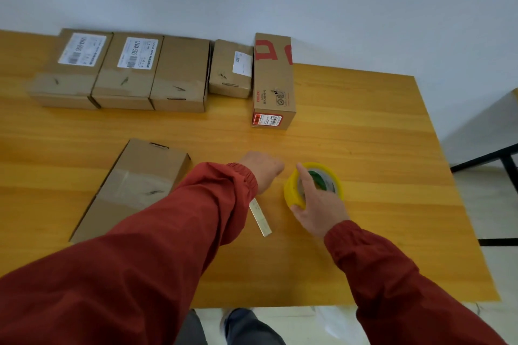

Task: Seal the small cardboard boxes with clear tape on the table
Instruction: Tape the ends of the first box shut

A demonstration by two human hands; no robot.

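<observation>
We see the right hand (319, 211) gripping the yellow tape roll (293, 193), which stands on edge on the wooden table (364, 134) towards its near right part. Its fingers (306, 183) curl over the top of the roll and into the hole, while another finger presses the roll's lower rim.

The left hand (262, 169) reaches across just beside the roll on its left. We see only the back of it. The fingers are tucked under and hidden, so we cannot tell whether they are closed on anything or hold the tape's end.

Under the left wrist, a pale narrow strip (261, 220) lies flat on the table, partly covered by the red sleeve (179, 221).

To the left of the hands lies a flat cardboard box (140, 182), a band of clear tape across its lid, its near corner hidden by the left arm.

Along the far edge of the table five more boxes stand side by side: two with white labels (74, 70) (130, 73), a plain one (180, 75), a smaller one (231, 70), and a long box with red print (273, 84) that juts nearer to us than the others.
</observation>
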